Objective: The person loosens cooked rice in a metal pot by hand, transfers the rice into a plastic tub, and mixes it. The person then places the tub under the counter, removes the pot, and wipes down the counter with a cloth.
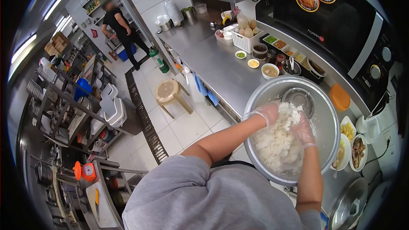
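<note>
White rice (277, 145) fills much of a large metal bowl (326, 145). Both hands wear clear plastic gloves and are inside the bowl. My left hand (269, 114) is at the upper left of the rice, its fingers curled round a clump. My right hand (303, 131) is on the right side, fingers closed on the same white clump between the hands. A round metal dish (303, 99) lies inside the bowl, just beyond the hands, with a few grains around it.
Small bowls, a white basket (247, 42) and topping trays stand behind the bowl, below a black microwave (328, 30). Side dishes (358, 152) and a metal lid (349, 204) are at right. A stool (169, 92) stands on the floor; a person (119, 25) is farther back.
</note>
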`<control>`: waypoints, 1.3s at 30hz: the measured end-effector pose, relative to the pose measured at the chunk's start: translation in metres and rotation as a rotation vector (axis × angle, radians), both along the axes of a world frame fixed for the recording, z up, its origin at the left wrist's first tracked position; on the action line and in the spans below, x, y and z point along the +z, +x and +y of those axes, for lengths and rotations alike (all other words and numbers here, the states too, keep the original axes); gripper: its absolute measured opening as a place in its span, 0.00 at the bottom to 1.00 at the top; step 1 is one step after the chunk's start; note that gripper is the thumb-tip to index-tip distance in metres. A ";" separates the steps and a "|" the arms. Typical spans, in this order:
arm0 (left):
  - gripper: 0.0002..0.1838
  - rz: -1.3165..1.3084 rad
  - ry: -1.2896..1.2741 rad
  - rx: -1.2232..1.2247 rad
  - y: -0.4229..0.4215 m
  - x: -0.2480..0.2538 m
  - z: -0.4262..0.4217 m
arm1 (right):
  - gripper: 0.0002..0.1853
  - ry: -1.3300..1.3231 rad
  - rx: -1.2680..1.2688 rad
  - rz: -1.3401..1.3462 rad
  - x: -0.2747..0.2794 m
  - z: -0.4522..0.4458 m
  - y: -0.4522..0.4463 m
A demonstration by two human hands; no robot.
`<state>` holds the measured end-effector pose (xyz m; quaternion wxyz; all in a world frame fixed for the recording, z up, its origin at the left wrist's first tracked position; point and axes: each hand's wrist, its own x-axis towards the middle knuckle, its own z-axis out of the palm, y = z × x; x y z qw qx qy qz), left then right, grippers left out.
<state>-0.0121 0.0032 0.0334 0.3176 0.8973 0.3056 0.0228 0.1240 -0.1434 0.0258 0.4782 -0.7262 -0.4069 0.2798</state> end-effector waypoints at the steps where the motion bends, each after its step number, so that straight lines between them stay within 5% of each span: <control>1: 0.17 -0.052 -0.022 0.045 -0.002 -0.008 -0.001 | 0.28 0.009 0.053 -0.111 0.000 -0.003 -0.003; 7: 0.22 -0.184 -0.010 0.009 0.006 -0.021 -0.002 | 0.31 0.113 0.043 -0.092 -0.027 0.000 0.023; 10: 0.24 -0.176 -0.034 0.012 0.004 -0.010 -0.005 | 0.30 -0.110 -0.091 -0.190 -0.022 0.001 0.022; 16: 0.26 -0.190 -0.148 -0.090 0.015 -0.053 0.012 | 0.21 0.134 -0.139 0.176 -0.042 -0.007 0.026; 21: 0.24 0.039 0.222 -0.195 0.007 -0.074 0.026 | 0.21 -0.259 0.148 -0.289 0.024 -0.010 0.004; 22: 0.23 0.135 0.317 -0.302 0.004 -0.072 0.034 | 0.23 0.048 0.272 -0.499 -0.018 -0.012 0.024; 24: 0.28 0.258 0.165 -0.286 -0.007 0.010 0.010 | 0.18 0.274 0.427 1.006 -0.044 -0.009 0.049; 26: 0.31 0.544 0.299 -0.309 0.010 0.045 0.000 | 0.23 0.404 0.523 0.881 -0.044 -0.012 0.067; 28: 0.33 0.418 0.181 -0.283 0.026 0.045 -0.001 | 0.26 0.462 0.275 0.757 -0.046 -0.015 0.083; 31: 0.36 0.208 0.301 -0.658 0.051 0.045 -0.048 | 0.26 -0.003 -0.183 -0.032 0.009 -0.034 0.059; 32: 0.35 0.174 0.258 -0.742 0.060 0.003 -0.046 | 0.26 -0.005 -0.229 -0.045 0.015 -0.030 0.054; 36: 0.36 0.517 0.428 -1.064 0.082 -0.003 -0.122 | 0.26 -0.029 -0.319 -0.084 0.011 -0.028 0.058; 39: 0.33 0.540 0.696 -1.084 0.087 -0.052 -0.152 | 0.26 -0.062 -0.318 -0.128 0.009 -0.032 0.060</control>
